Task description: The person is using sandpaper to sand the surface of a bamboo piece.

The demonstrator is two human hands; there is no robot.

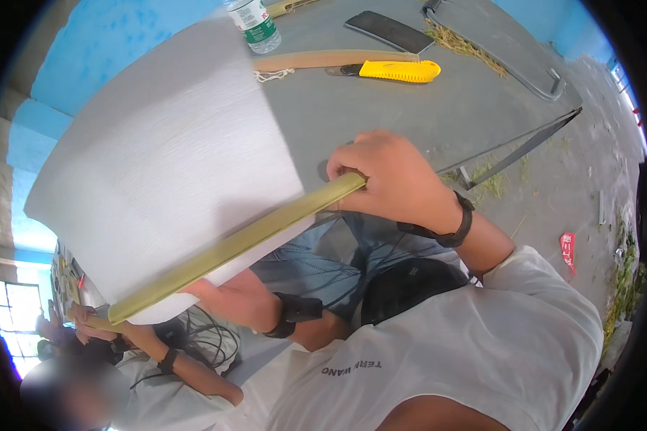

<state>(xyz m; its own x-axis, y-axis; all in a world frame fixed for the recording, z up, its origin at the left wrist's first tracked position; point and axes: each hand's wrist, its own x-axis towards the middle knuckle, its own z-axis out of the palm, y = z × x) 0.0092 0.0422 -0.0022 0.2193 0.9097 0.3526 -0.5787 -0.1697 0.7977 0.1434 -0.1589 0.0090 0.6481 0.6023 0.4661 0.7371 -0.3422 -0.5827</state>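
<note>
A long yellow-green split bamboo strip [244, 241] lies slantwise along the near edge of a large white sheet [172, 151]. My right hand [392, 176] is closed round the strip's right end, with its fingers curled at the tip. Lower and further left, my left hand [230, 298] grips the strip's near side with the thumb. Its other fingers are hidden beneath the sheet and strip. Beyond the hands, a yellow utility knife [399, 70] rests on the grey table [338, 118], beside a flat light-brown strip [323, 60].
A clear bottle with a green and white label [254, 27] stands at the far edge of the sheet. To its right lies a black phone [388, 31]. A bent grey metal tube [496, 54] and dry plant scraps [464, 47] are at the far right. Another person's arm [183, 370] is at lower left.
</note>
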